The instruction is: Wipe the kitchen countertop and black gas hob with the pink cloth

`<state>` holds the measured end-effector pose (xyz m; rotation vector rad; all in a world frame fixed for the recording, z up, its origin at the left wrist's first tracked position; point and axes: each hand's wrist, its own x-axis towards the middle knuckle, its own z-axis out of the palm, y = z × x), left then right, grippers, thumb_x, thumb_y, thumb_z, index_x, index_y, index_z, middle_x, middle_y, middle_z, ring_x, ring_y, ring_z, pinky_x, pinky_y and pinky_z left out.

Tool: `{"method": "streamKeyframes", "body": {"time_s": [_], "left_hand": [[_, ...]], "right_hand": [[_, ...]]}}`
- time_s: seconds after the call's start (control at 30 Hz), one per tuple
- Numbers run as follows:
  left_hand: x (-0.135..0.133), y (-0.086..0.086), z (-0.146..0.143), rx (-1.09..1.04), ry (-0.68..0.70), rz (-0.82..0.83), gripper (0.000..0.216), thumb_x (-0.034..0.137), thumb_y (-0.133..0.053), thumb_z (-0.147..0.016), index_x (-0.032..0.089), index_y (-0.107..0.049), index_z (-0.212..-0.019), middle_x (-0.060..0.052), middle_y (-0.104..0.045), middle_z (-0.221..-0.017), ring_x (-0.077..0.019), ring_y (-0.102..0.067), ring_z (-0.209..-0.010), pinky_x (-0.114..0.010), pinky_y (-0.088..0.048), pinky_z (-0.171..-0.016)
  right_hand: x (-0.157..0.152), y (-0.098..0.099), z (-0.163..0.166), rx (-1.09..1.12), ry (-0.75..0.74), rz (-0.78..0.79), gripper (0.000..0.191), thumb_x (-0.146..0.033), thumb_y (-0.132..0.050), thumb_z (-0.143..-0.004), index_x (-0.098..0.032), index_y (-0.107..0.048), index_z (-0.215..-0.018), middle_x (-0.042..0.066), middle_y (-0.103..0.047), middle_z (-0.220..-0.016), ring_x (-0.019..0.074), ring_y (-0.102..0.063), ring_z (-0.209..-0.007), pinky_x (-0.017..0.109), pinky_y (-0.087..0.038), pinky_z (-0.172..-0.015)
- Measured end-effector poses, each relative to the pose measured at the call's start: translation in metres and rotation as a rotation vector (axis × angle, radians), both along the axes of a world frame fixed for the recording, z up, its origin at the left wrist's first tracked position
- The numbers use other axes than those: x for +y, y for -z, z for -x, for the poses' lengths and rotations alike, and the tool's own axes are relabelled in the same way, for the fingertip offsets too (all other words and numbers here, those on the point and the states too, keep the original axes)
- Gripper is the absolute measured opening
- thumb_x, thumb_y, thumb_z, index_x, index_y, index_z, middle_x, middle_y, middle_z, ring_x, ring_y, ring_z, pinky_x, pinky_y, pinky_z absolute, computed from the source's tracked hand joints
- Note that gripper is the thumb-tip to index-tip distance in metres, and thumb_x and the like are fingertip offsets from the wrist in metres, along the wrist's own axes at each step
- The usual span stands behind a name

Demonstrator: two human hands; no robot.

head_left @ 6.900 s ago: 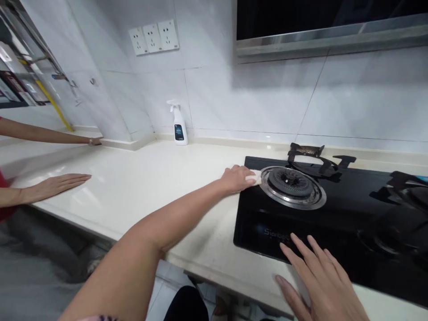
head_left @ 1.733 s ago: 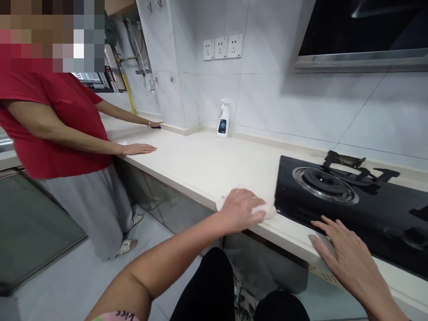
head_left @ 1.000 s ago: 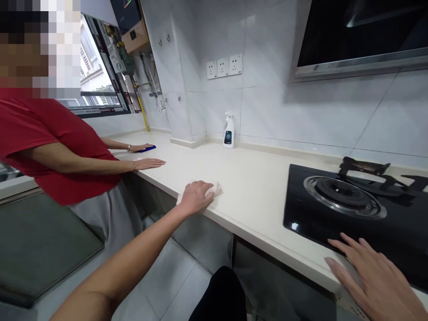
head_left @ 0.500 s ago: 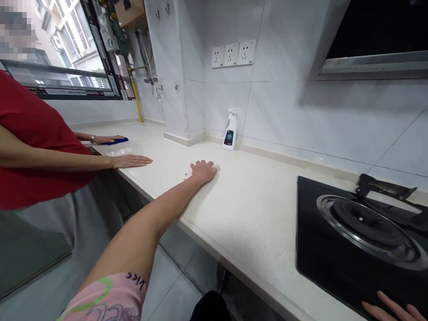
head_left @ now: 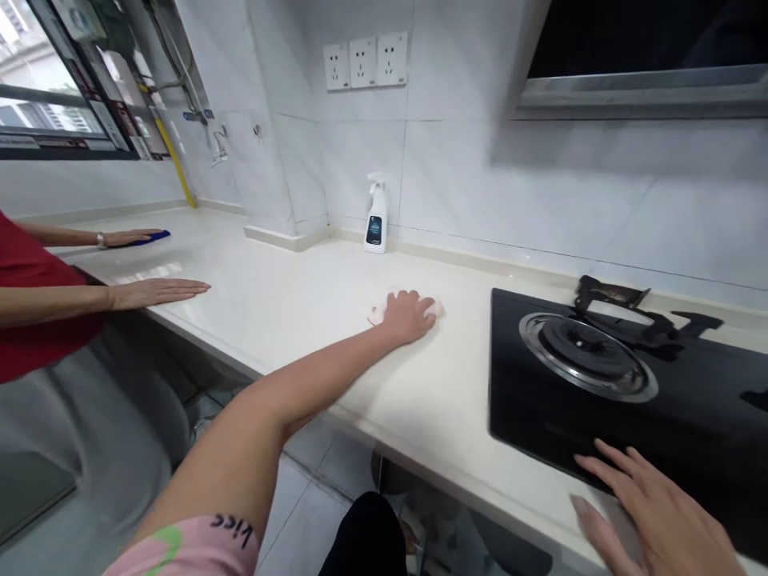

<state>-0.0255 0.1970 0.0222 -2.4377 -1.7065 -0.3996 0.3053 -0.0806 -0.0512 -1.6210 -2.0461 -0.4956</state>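
My left hand (head_left: 410,316) presses a pale, whitish cloth (head_left: 378,314) flat against the cream countertop (head_left: 294,296). Its fingers are bent over the cloth, which shows only at the edges of the hand. At the lower right, my right hand (head_left: 654,508) has its fingers spread, with nothing held. It is by the front edge of the black gas stove (head_left: 540,408); whether it touches the glass I cannot tell. Behind my left hand, a white spray bottle (head_left: 375,224) with a dark label stands upright near the wall.
On the left, a co-worker in a red top (head_left: 30,320) leans over the counter. One of their hands lies on a blue cloth (head_left: 150,237), the other flat on the countertop. A pan support (head_left: 612,296) rests at the stove's back. Wall sockets (head_left: 366,62) are above the bottle.
My left hand has slid the cloth along the counter toward the stove. My right hand has come further into view. The view has turned to the right.
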Motion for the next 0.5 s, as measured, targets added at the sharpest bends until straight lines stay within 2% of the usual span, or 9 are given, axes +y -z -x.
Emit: {"method": "streamKeyframes", "body": {"time_s": [0.13,0.3,0.4,0.5], "left_hand": [[-0.061,0.001,-0.014,-0.007,0.155,-0.034,0.043,0.046,-0.050,-0.103,0.029,-0.065,-0.140,-0.010,-0.064,-0.138,-0.0328,-0.056,-0.125,-0.052,-0.038,-0.108],[-0.127,0.004,-0.001,-0.029,0.331,-0.092,0.043,0.043,-0.051,-0.103,0.023,-0.066,-0.138,-0.013,-0.067,-0.135,-0.0335,-0.058,-0.123,-0.053,-0.041,-0.107],[-0.160,0.006,0.008,-0.055,0.432,-0.122,0.043,0.042,-0.052,-0.103,0.022,-0.067,-0.137,-0.014,-0.067,-0.136,-0.0332,-0.058,-0.124,-0.053,-0.042,-0.108],[-0.182,0.004,0.006,-0.087,0.481,-0.116,0.042,0.042,-0.052,-0.103,0.021,-0.068,-0.136,-0.015,-0.068,-0.134,-0.0332,-0.059,-0.124,-0.053,-0.042,-0.108]], "right_hand": [[-0.007,-0.010,0.018,0.027,0.046,0.042,0.046,-0.055,-0.046,-0.100,-0.028,-0.067,-0.131,0.009,-0.064,-0.146,0.0398,-0.052,-0.143,0.064,-0.048,-0.108],[-0.008,-0.011,0.024,0.061,0.069,0.080,0.047,-0.054,-0.043,-0.103,-0.027,-0.067,-0.134,0.009,-0.061,-0.150,0.0376,-0.047,-0.148,0.064,-0.040,-0.118],[-0.007,-0.011,0.024,0.093,0.071,0.102,0.048,-0.054,-0.043,-0.103,-0.028,-0.067,-0.135,0.009,-0.061,-0.151,0.0373,-0.045,-0.149,0.064,-0.038,-0.119],[-0.006,-0.012,0.025,0.140,0.077,0.125,0.047,-0.054,-0.044,-0.102,-0.028,-0.066,-0.135,0.008,-0.060,-0.151,0.0380,-0.043,-0.150,0.064,-0.036,-0.120]]}}
